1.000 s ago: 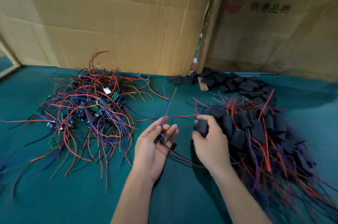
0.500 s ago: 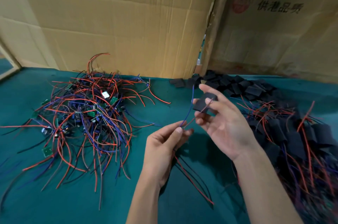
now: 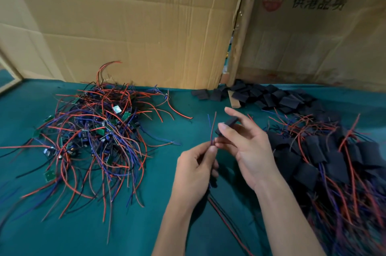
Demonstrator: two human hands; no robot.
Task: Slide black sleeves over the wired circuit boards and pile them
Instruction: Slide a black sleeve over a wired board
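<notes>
Left hand: your left hand sat just below the middle of the view, thumb and forefinger pinching a thin pair of wires, one red and one blue, which stood up toward 12 o'clock from your fingertips.
Board in your left hand: more red and dark wires trailed out under your palm toward 5 o'clock across the cloth; the board itself was hidden in your fist, so you could not tell how it lay.
Right hand: your right hand was just at 3 o'clock of the left, palm turned toward you, thumb and fingers pinching a black sleeve by its sides.
Sleeve: it was held in the air tilted, its lower end just beside the raised wire tips; whether the wires had entered it could not be told.
Bare boards: a tangled heap of wired boards, green boards among red, blue and black wires, lay at 9 o'clock of your hands, well apart from them.
Finished pile: sleeved boards lay heaped at 3 o'clock, their wires running toward 5 o'clock.
Spare sleeves: loose empty sleeves were scattered at 1 o'clock, near the cardboard.
Table: a green cloth covered the whole surface.
Backdrop: cardboard sheets stood upright along the far edge at 12 o'clock, the right one printed with characters.
</notes>
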